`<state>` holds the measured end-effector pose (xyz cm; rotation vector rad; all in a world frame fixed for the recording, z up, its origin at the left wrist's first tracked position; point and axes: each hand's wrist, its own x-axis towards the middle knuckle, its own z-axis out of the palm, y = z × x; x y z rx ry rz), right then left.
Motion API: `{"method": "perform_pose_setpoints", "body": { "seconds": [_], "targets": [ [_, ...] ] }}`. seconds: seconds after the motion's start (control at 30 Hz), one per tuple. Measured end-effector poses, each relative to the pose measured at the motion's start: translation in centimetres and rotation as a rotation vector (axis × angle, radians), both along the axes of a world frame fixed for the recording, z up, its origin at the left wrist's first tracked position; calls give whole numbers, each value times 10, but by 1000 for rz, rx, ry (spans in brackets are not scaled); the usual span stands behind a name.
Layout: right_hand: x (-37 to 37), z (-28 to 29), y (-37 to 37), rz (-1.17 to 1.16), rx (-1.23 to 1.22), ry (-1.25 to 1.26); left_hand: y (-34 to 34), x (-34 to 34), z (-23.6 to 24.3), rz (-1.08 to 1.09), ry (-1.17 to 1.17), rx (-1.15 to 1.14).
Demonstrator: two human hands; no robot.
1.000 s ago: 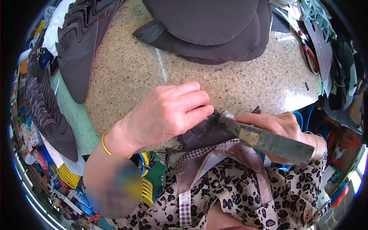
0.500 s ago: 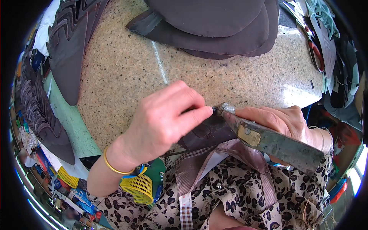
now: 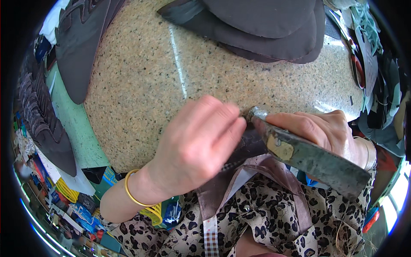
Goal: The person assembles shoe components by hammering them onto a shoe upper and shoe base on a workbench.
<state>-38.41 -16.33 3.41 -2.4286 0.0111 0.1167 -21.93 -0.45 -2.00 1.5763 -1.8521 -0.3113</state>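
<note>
The right hand (image 3: 327,135) wraps its fingers around the hammer (image 3: 319,162) near its head, likely for control. The left hand (image 3: 197,147) curls over the dark piece (image 3: 251,144) at the table's (image 3: 132,81) near edge; through blur, I cannot tell whether its fingers pinch anything.

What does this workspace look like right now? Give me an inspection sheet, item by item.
Surface: speckled stone slab with a white line.
Job's things: hammer-like metal tool; dark workpiece, mostly hidden.
Clutter: stack of dark pieces at the far edge; more dark pieces at left; red-handled scissors at right.
Grips: right hand around the tool; left hand blurred, fingers curled, contents hidden.
Cables: none identifiable; pale-blue tangled strands at upper right.
Surroundings: yellow mesh basket beyond the slab's near edge, partly hidden.
</note>
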Motion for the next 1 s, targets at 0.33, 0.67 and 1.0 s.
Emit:
{"method": "perform_pose_setpoints", "body": {
  "seconds": [0.33,0.67,1.0],
  "targets": [
    [3,-5,-4,62,-41,-87,13,-4,0,157,-25,39],
    [9,-8,-7,29,75,-3,25,-7,-5,318,141,115],
    [25,3,-11,221,38,129,33,-18,1,310,-130,58]
  ]
}}
